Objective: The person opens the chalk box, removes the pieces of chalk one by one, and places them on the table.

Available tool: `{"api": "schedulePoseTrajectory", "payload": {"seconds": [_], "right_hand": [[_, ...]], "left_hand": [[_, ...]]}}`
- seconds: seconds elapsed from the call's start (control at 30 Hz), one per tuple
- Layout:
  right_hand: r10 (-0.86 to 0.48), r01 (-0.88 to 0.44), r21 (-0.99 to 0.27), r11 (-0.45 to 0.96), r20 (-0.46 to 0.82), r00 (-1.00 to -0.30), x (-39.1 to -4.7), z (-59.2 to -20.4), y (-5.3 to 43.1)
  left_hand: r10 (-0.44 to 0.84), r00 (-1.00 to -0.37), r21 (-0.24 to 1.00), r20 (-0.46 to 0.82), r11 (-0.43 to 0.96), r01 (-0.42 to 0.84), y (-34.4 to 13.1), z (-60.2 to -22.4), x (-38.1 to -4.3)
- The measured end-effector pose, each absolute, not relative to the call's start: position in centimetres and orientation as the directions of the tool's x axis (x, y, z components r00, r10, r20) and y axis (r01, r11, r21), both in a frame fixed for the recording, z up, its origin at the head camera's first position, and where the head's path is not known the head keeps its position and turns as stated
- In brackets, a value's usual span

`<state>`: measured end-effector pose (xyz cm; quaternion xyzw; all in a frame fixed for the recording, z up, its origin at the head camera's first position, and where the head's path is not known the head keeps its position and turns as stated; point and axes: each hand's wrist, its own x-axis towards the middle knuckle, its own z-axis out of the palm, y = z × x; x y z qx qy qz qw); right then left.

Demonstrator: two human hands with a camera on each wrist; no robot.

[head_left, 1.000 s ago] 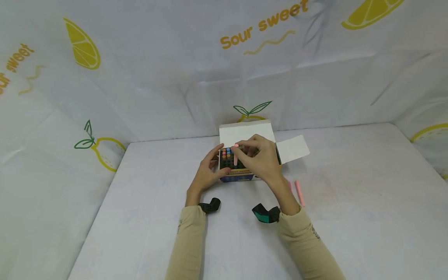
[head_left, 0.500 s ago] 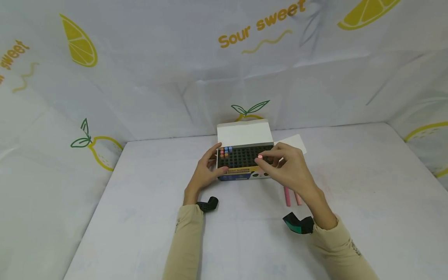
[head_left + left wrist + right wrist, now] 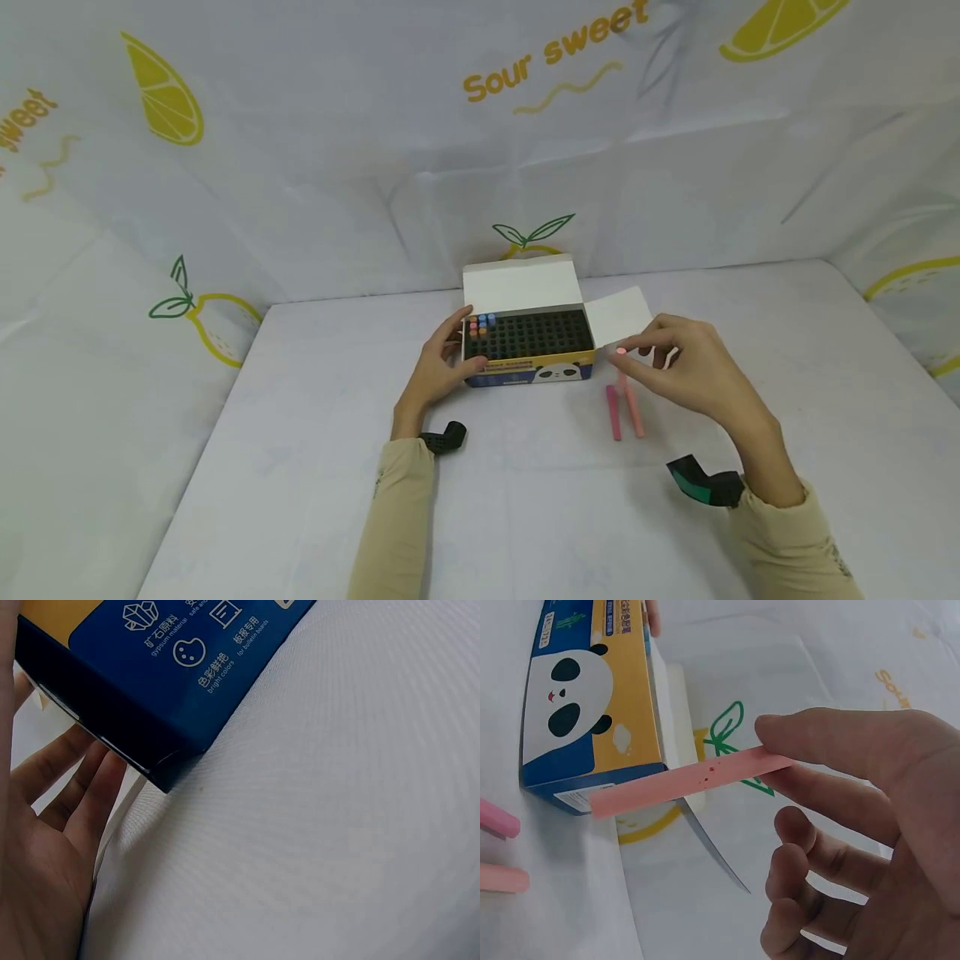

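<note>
A chalk box [image 3: 513,377] with a panda on its front stands with its lid raised. Its black holder has many holes. Several orange, pink and blue chalk sticks [image 3: 480,325] fill the holes at its back left corner. My left hand [image 3: 437,371] grips the box's left end, thumb at the front; the left wrist view shows its fingers against the blue box [image 3: 142,697]. Right of the box, my right hand [image 3: 693,367] pinches a light pink chalk stick [image 3: 682,780] by its upper end between thumb and index finger, the other fingers loosely curled.
Below the held stick, a dark pink chalk [image 3: 613,414] and a light pink chalk [image 3: 636,414] lie on the white-covered table [image 3: 315,467]. A white side flap [image 3: 618,317] sticks out from the box's right end. Behind hangs a lemon-print cloth [image 3: 337,167].
My right hand has carried the light pink chalk stick from above the left part of the box to the right, past its right end. The left hand keeps its grip on the box.
</note>
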<state>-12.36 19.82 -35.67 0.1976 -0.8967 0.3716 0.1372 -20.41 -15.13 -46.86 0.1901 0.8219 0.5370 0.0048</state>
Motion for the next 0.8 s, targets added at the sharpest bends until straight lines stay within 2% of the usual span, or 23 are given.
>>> {"api": "schedulePoseTrajectory", "payload": {"seconds": [0.2, 0.47, 0.8], "right_hand": [[-0.281, -0.406, -0.609, 0.681, 0.295, -0.913, -12.4, -35.4, 21.1], [-0.329, -0.29, -0.585, 0.757, 0.042, -0.943, -12.5, -35.2, 23.1], [-0.399, -0.236, -0.6, 0.765, -0.153, -0.904, -13.3, -36.4, 24.2]], "left_hand": [[0.314, -0.929, 0.877, 0.196, 0.368, 0.309, -15.1, -47.0, -20.5], [0.308, -0.93, 0.877, 0.2, 0.367, 0.31, -15.0, -47.0, -20.4], [0.309, -0.928, 0.873, 0.205, 0.371, 0.317, -14.9, -46.9, -20.3]]}}
